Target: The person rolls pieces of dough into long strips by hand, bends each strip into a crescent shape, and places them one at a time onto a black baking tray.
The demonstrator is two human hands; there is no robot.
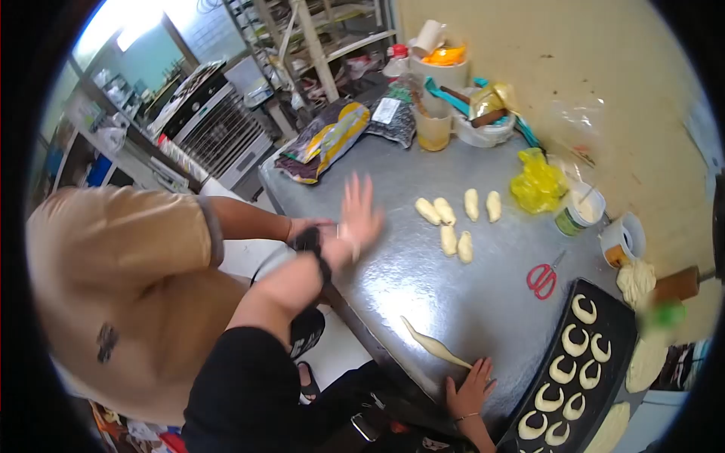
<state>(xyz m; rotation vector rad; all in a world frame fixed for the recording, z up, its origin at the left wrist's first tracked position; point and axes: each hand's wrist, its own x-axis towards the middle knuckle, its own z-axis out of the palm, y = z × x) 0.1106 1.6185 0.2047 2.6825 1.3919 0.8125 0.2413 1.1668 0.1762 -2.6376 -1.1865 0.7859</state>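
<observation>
My left hand [358, 220] is raised above the left side of the metal table, fingers spread, slightly blurred and holding nothing. Flat on the table near its front edge, my right hand [471, 388] has its fingers stretched out at one end of a long, thin dough strip [434, 346]. The strip tapers and lies slantwise on the table. Farther back are several short dough rolls [448, 240]. To the right of my right hand, a black baking tray [535, 377] bears several crescent-shaped dough pieces [562, 369].
Red-handled scissors [541, 281] lie near the tray. A yellow plastic bag [538, 181], a white tub [580, 210] and a measuring jug [433, 130] stand along the wall. Packaged bags [326, 141] are at the back left. A co-worker in a tan shirt [128, 302] stands close on my left.
</observation>
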